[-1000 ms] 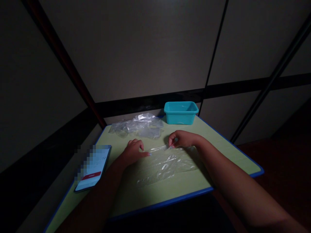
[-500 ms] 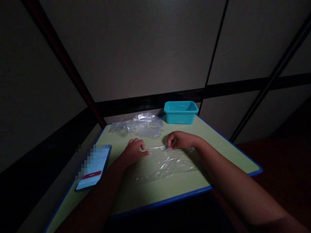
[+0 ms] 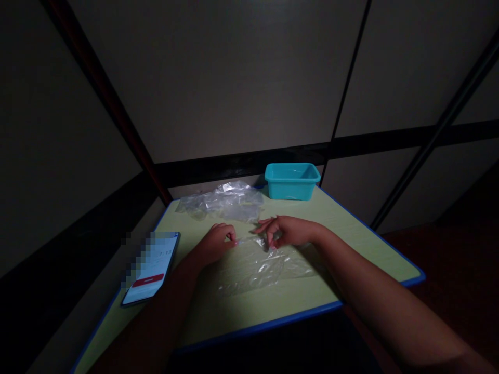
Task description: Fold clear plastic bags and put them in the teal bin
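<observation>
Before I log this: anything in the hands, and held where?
Clear plastic film, apparently pinched near its far edge: left hand leftward, right hand about midway.

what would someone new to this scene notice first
Probably the bright turquoise rectangular plastic tub at the table's far edge, vivid against dark panels. Next, the lit phone with a red bar at the left edge, then two bare hands, left and right, at a clear crinkled plastic sheet mid-table.

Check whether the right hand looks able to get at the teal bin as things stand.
Probably yes: only bare tabletop shows between the right hand and the teal bin, though its fingers seem to pinch the clear plastic and would need freeing first.
</observation>
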Demonstrator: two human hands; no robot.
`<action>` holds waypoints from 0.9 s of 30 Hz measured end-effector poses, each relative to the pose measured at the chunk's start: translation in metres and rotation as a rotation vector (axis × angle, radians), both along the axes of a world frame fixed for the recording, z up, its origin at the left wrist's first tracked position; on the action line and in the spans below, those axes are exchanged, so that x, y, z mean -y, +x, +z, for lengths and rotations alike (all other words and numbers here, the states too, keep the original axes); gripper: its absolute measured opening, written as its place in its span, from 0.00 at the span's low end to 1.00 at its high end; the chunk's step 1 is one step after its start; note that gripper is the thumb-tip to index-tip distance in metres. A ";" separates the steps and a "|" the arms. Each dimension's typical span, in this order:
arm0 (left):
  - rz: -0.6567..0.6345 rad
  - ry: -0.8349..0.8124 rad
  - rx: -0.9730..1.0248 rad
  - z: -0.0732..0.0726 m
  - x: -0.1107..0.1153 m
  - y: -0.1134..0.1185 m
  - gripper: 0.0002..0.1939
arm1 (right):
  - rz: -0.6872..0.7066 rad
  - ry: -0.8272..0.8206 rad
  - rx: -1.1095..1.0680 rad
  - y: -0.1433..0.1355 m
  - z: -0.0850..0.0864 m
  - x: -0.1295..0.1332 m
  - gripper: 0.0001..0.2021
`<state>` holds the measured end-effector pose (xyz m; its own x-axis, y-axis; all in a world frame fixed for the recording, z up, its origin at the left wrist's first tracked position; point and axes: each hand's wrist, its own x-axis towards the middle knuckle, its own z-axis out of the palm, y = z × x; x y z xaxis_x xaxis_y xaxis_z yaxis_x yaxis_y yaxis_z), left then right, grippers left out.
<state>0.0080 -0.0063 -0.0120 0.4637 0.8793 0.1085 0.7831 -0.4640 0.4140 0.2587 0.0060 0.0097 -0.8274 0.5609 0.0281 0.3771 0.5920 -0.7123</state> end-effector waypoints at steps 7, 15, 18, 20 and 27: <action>0.038 -0.066 0.086 -0.008 -0.007 -0.004 0.04 | 0.037 -0.174 0.019 0.000 -0.004 0.002 0.03; 0.063 -0.136 0.120 -0.002 -0.007 -0.007 0.04 | 0.046 -0.222 0.026 0.003 -0.002 0.002 0.03; 0.055 -0.150 0.123 0.001 -0.005 -0.008 0.03 | 0.039 -0.199 0.013 0.005 -0.002 0.001 0.03; 0.046 -0.153 0.111 0.002 -0.005 -0.009 0.02 | 0.038 -0.188 0.010 0.006 -0.002 0.001 0.02; 0.078 0.001 0.029 0.009 -0.002 -0.011 0.07 | 0.029 -0.194 0.047 0.007 -0.003 -0.001 0.02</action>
<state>-0.0025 -0.0040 -0.0029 0.3903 0.9126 0.1220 0.8044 -0.4025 0.4370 0.2652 0.0066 0.0062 -0.8409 0.5283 -0.1177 0.3980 0.4562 -0.7959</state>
